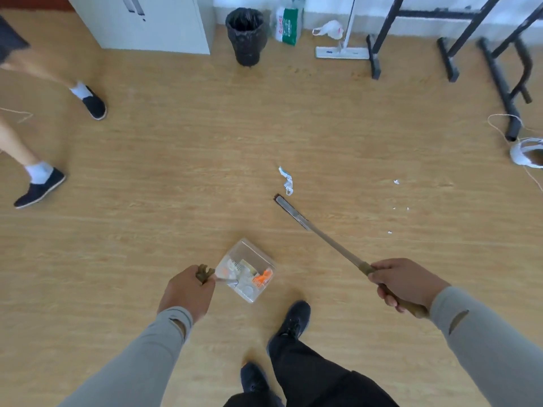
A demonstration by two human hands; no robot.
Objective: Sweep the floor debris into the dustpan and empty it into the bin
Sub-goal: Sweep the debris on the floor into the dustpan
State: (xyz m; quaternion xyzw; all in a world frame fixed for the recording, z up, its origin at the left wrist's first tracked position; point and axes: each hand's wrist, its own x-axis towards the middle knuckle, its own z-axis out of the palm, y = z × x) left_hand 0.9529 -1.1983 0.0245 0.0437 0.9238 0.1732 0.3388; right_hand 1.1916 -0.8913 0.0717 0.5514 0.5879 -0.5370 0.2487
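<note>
The left hand (188, 292) curls its fingers round the brown handle of one clear plastic dustpan (245, 270), which holds what seem to be orange and white scraps. The right hand (407, 283) grips one long metal-shafted broom (320, 235); its head sits just beside one crumpled white wrapper (287, 181). About five white crumbs (396, 181) dot the wooden floor (176, 171). One black-lined bin (246, 35) stands well apart.

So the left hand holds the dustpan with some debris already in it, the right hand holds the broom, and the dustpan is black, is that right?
Not quite: the head view shows the dustpan is clear, not black. The rest stands: the left hand holds it with debris inside, and the right hand holds the broom.
</note>
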